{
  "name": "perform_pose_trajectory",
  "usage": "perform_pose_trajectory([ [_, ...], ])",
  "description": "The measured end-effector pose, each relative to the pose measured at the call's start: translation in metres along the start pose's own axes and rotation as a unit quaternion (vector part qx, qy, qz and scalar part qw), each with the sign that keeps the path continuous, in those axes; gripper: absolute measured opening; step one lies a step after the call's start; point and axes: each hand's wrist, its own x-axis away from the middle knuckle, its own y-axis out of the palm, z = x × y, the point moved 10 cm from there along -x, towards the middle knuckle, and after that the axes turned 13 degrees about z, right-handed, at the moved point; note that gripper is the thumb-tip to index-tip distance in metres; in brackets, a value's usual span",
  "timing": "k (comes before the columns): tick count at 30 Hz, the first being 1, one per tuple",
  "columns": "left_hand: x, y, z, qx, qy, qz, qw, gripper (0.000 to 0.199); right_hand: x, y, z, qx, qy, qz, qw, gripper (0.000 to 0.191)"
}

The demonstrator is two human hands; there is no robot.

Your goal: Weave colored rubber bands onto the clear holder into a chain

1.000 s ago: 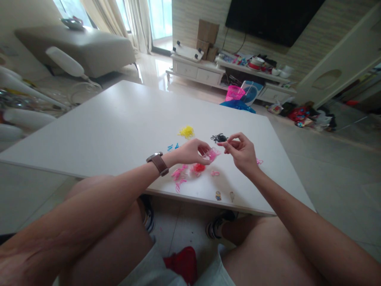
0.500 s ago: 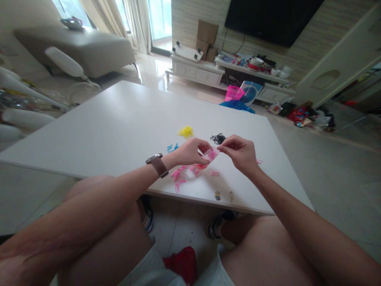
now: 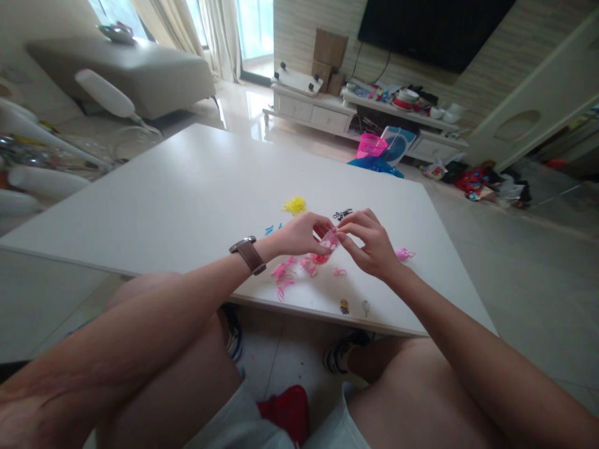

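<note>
My left hand (image 3: pixel 309 234) is closed on a small clear plastic bag (image 3: pixel 329 239) with pink rubber bands inside. At the bag's right end my right hand (image 3: pixel 367 240) has its thumb and fingertips on the edge; any band between them is too small to make out. Loose pink rubber bands (image 3: pixel 283 269) lie on the table below my left hand, with a redder bunch (image 3: pixel 320 258) under the bag. Yellow rubber bands (image 3: pixel 294 206) form a pile beyond it. Black rubber bands (image 3: pixel 342 214) are partly hidden behind my right hand, blue ones (image 3: pixel 269 230) by my left wrist.
On the white table (image 3: pixel 187 187), a small yellow cartoon charm (image 3: pixel 344 306) and a small pale piece (image 3: pixel 365 307) lie near the front edge. Another pink bunch (image 3: pixel 404 254) sits beyond my right wrist. A pink basket (image 3: pixel 372 145) stands past the far edge.
My right hand has shifted slightly left and its fingers have spread a little at the bag's edge. My left hand still holds the bag. The camera view has moved slightly.
</note>
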Motion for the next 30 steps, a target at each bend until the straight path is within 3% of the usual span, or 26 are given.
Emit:
perform_pose_trajectory([
  [4, 0.000, -0.001, 0.005, -0.001, 0.013, -0.006, 1.000, 0.020, 0.007, 0.012, -0.001, 0.038, -0.030, -0.065, 0.997, 0.029],
  [8, 0.001, -0.001, 0.004, -0.026, 0.025, -0.004, 0.999, 0.023, 0.007, 0.006, 0.007, 0.040, 0.006, -0.033, 0.999, 0.031],
  [12, 0.002, 0.001, 0.006, -0.020, 0.024, -0.008, 0.999, 0.021, 0.008, 0.013, 0.005, 0.043, -0.019, -0.064, 0.997, 0.031],
  [14, 0.000, 0.000, 0.008, -0.014, 0.022, -0.008, 1.000, 0.021, 0.003, 0.001, 0.002, 0.046, -0.028, -0.023, 0.998, 0.030],
  [17, -0.007, -0.015, 0.010, -0.015, 0.024, 0.026, 0.999, 0.030, 0.002, -0.033, 0.001, 0.065, -0.004, 0.101, 0.993, 0.027],
  [19, -0.012, -0.031, 0.009, -0.016, 0.021, 0.066, 0.997, 0.028, 0.015, -0.034, -0.011, 0.051, -0.021, 0.106, 0.993, 0.020],
  [21, -0.015, -0.047, 0.009, -0.023, 0.021, 0.100, 0.995, 0.028, 0.047, -0.003, -0.039, -0.017, -0.077, 0.006, 0.997, 0.011],
  [23, -0.014, -0.057, 0.008, -0.021, 0.017, 0.117, 0.993, 0.029, 0.106, 0.059, -0.070, -0.112, -0.104, -0.197, 0.968, 0.009],
  [25, -0.012, -0.062, 0.008, -0.016, 0.016, 0.120, 0.992, 0.031, 0.175, 0.123, -0.083, -0.151, -0.030, -0.351, 0.924, 0.010],
  [26, -0.011, -0.063, 0.009, -0.014, 0.017, 0.118, 0.993, 0.031, 0.207, 0.154, -0.080, -0.137, 0.039, -0.400, 0.905, 0.010],
  [30, -0.003, -0.065, 0.015, -0.022, 0.022, 0.114, 0.993, 0.031, 0.295, 0.249, -0.073, -0.066, 0.167, -0.468, 0.865, 0.034],
])
